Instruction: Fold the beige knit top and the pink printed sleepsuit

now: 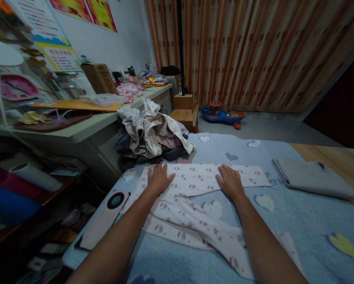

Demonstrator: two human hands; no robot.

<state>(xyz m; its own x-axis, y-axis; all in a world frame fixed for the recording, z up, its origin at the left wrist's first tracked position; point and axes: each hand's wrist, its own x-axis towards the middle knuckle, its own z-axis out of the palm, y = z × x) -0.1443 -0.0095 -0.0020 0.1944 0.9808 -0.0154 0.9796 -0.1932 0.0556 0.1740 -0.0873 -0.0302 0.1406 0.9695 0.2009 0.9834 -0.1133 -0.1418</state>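
Spreading flat, left hand (159,179) and right hand (230,182) press the printed garment (191,177) (folded band lying crosswise beneath both).

Blue heart-patterned quilt (295,221), spread over a wooden surface (321,152). Lying on the quilt: white pink-print garment (194,181), centre; folded grey cloth (315,177), right of the garment; heap of crumpled clothes (150,134), beyond the garment; smartphone (103,221) in pale case, left of the garment.

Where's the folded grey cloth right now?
The folded grey cloth lies at the right of the head view, on the blue blanket, right of the right hand.
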